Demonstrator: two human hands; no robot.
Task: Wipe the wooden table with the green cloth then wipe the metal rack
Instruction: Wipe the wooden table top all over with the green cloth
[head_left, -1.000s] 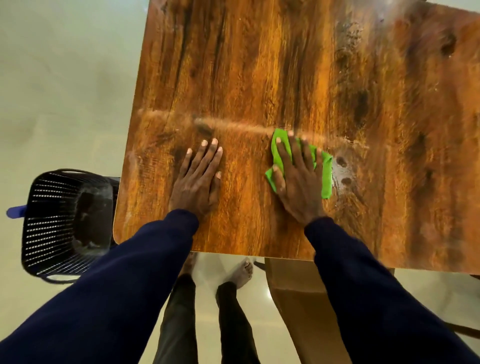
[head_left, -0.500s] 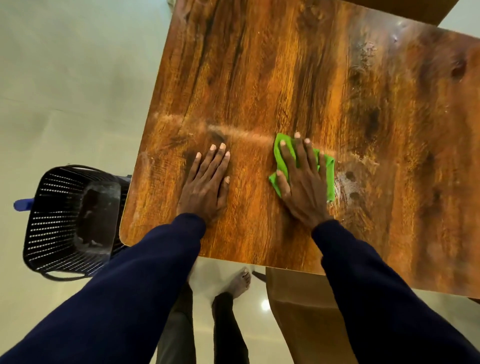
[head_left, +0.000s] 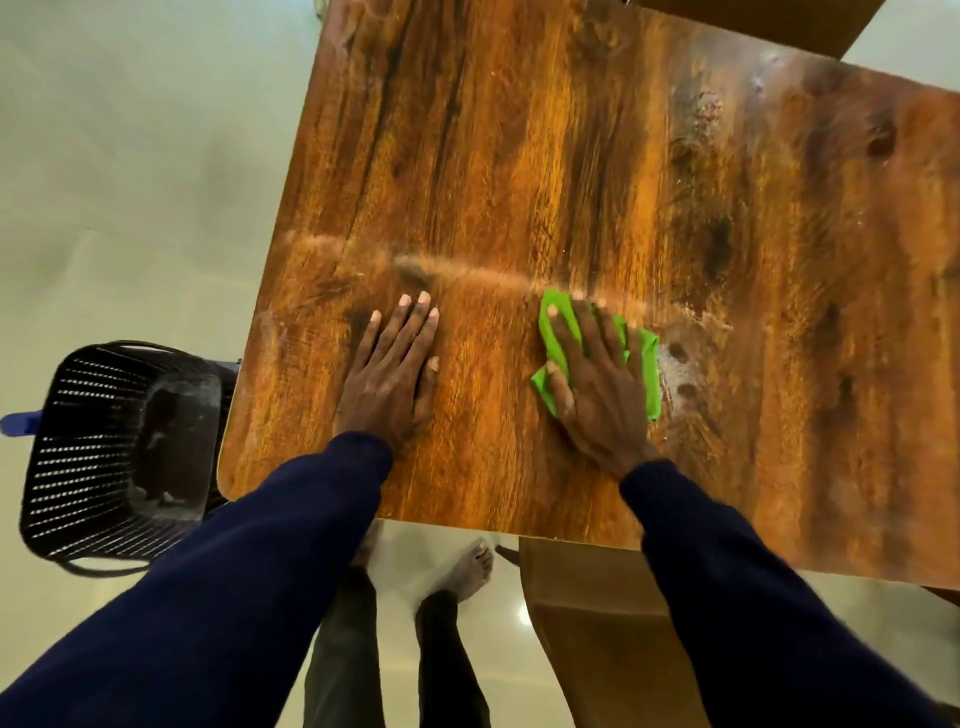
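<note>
A glossy wooden table (head_left: 597, 156) with dark grain fills the upper right of the head view. My right hand (head_left: 597, 384) presses flat on a small green cloth (head_left: 647, 369) near the table's front edge, fingers straight and spread over it. My left hand (head_left: 389, 369) rests flat on the bare wood to the left of the cloth, palm down. A pale dusty streak runs across the wood just beyond both hands' fingertips. No metal rack is in view.
A black perforated plastic basket (head_left: 88, 447) stands on the pale floor by the table's front left corner. A brown wooden piece (head_left: 597, 623) sits under the front edge by my bare feet (head_left: 467, 566). Whitish smudges mark the wood right of the cloth.
The view has shifted a little, so the table sits lower and further right in frame. My right hand with the cloth has crept slightly forward toward the dusty streak. My left hand stays planted.
</note>
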